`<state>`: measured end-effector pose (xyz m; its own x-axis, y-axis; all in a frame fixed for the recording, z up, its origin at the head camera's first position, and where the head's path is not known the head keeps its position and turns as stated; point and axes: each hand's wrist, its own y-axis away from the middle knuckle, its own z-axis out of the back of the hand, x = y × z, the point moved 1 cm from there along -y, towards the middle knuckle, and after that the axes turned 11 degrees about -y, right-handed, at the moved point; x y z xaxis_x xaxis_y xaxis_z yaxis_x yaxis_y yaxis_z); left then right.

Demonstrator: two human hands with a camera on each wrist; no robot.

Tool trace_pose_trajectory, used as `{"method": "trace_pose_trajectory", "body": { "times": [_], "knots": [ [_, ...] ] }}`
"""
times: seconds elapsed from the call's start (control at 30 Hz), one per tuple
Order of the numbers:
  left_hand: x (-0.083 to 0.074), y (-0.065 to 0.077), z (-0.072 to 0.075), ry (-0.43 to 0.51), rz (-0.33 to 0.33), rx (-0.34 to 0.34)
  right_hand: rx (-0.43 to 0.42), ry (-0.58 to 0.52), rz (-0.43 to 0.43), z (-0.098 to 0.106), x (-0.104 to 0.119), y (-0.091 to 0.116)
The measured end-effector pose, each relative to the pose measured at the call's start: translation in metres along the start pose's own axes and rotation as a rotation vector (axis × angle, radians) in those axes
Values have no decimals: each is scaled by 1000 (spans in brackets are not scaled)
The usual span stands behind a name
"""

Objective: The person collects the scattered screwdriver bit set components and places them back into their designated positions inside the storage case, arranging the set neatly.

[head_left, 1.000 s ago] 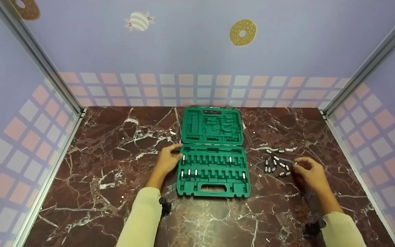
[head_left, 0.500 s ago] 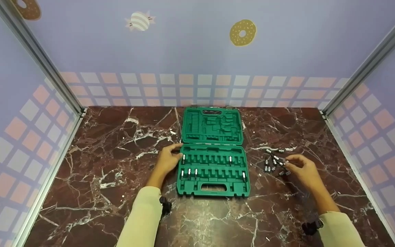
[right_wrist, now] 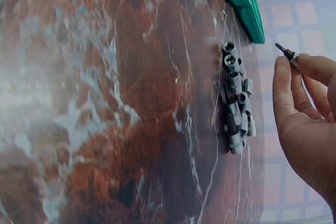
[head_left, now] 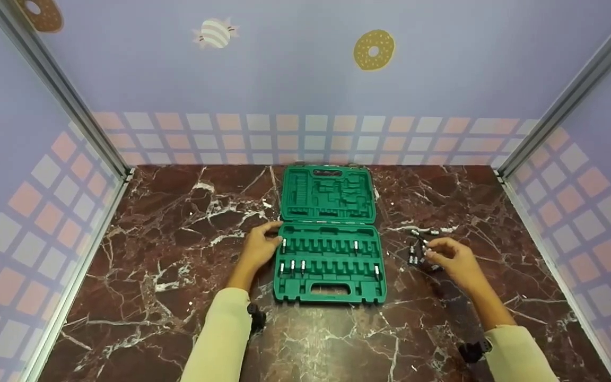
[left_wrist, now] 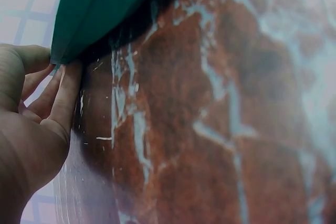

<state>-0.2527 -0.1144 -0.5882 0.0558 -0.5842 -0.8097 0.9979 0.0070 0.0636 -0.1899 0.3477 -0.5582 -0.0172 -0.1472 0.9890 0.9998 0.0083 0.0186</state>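
A green tool case (head_left: 295,289) lies unfolded on the table, its lid (head_left: 329,193) towards the back wall. My left hand (head_left: 258,248) holds the case's left edge; in the left wrist view its thumb and fingers (left_wrist: 65,95) meet at the green corner. Between thumb and fingertips, my right hand (right_wrist: 310,124) pinches a bit socket (right_wrist: 287,52) with its dark tip pointing up and away. Below that hand is a loose pile of bit sockets (right_wrist: 235,103), partly hidden by the hand in the head view. Several bit sockets (head_left: 293,266) stand in slots of the case's two rows.
The table (head_left: 178,318) has a dark red marbled top. Patterned walls (head_left: 305,79) enclose it at the back and both sides, with metal corner posts (head_left: 565,101). The pile lies right of the case. Small cameras are strapped to both wrists.
My right hand has moved left over the loose pile, towards the case, with the bit socket in its fingers. The left hand and the case have stayed in place.
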Motion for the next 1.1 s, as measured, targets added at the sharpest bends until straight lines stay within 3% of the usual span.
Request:
{"method": "trace_pose_trajectory", "body": {
  "times": [0.2, 0.73, 1.1],
  "knots": [
    [1, 2, -1, 7, -4, 6, 39, -6, -21, -12, 2, 1],
    [2, -2, 0, 22, -13, 2, 144, -49, 36, -65, 14, -10],
    [2, -1, 0, 19, -32, -3, 273, -115, 76, -106, 19, -15]
  ]
}}
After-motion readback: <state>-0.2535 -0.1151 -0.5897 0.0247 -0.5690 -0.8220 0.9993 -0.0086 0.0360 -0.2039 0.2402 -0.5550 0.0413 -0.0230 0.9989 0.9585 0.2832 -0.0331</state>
